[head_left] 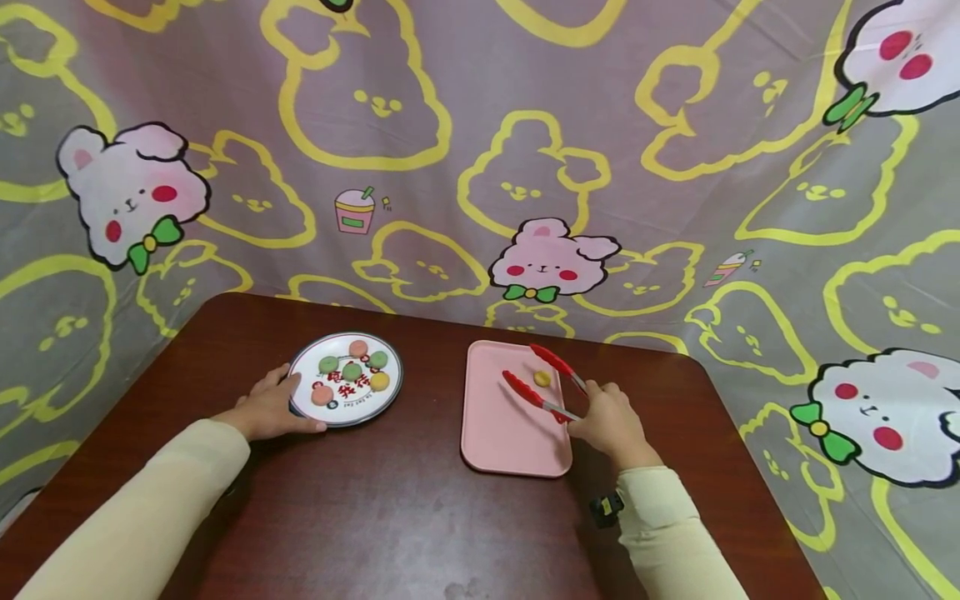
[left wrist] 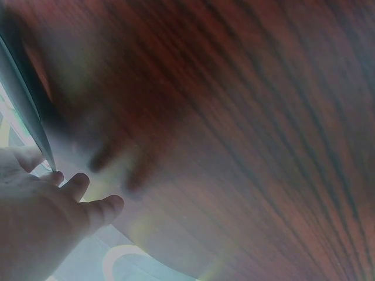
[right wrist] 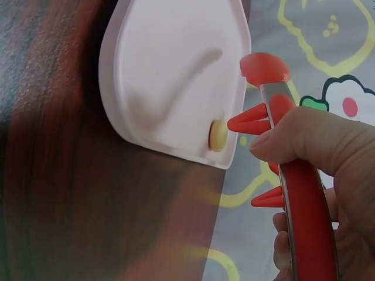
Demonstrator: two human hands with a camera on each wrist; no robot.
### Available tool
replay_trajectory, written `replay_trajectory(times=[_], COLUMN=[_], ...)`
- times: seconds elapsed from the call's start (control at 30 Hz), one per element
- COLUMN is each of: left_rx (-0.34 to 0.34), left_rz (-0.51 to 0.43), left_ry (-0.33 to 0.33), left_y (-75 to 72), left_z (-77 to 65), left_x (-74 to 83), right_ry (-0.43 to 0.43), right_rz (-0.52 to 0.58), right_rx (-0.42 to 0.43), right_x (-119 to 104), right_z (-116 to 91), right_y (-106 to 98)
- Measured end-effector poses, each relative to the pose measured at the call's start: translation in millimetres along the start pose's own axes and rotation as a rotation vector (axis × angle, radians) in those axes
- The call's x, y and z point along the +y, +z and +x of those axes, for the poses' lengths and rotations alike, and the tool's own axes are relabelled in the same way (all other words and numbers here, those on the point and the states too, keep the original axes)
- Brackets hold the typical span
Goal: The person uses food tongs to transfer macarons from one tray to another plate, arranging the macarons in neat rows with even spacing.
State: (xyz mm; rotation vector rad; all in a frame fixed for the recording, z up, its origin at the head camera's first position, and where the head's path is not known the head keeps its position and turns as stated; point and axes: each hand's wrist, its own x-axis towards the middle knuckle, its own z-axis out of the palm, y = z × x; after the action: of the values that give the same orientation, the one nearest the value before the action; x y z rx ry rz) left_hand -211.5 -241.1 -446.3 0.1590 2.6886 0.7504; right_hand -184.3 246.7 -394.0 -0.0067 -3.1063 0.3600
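Note:
My left hand [head_left: 272,407] grips the near left rim of a white plate [head_left: 302,367] with a dark edge, thumb along the front. On the plate lie several pink, green and yellow macarons [head_left: 352,372]. The left wrist view shows the plate's edge [left wrist: 29,105] beside the fingertips. With my right hand [head_left: 611,423] I hold red-tipped metal tongs [head_left: 529,392] over a pink tray [head_left: 510,442]. Their arms are spread, the tips apart. One yellow macaron [head_left: 542,379] lies near the tray's far right corner, seen between the tong tips in the head view.
Both dishes stand on a dark brown wooden table [head_left: 390,508], the plate left and the tray right. A cartoon-patterned curtain [head_left: 420,200] hangs along the table's back and sides. A small black device [head_left: 606,508] sits at the right wrist.

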Motion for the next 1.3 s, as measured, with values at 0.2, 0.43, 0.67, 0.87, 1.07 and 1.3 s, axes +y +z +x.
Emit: replay_trajectory(times=[0.2,0.43,0.67,0.87,1.07,1.3], left_rx=[0.006,0.011,0.006,0.003,0.003,-0.006], left_rz=[0.007,0.011,0.008,0.002,0.000,-0.011], left_ry=[0.006,0.023,0.013,0.008,0.007,0.008], left_y=[0.1,0.8,0.9,0.8,0.4,-1.6], left_z=[-0.1,0.5,0.6,0.6,-0.1,-1.0], left_x=[-0.1,-2.2,-1.9,-1.4,-1.0,1.4], right_ry=[0.017,0.030,0.064,0.075,0.092,0.095], right_rz=[-0.016,-0.020,-0.018,-0.022,-0.027,-0.014], right_rx=[-0.008,-0.029,-0.059,-0.072,-0.099,-0.118], right_x=[2.9,5.2,8.6,10.6,12.9,18.0], right_z=[-1.0,-1.8,-0.7,-0.1,1.1,2.0], right_y=[1.0,1.7,2.7,2.5,2.7,2.0])
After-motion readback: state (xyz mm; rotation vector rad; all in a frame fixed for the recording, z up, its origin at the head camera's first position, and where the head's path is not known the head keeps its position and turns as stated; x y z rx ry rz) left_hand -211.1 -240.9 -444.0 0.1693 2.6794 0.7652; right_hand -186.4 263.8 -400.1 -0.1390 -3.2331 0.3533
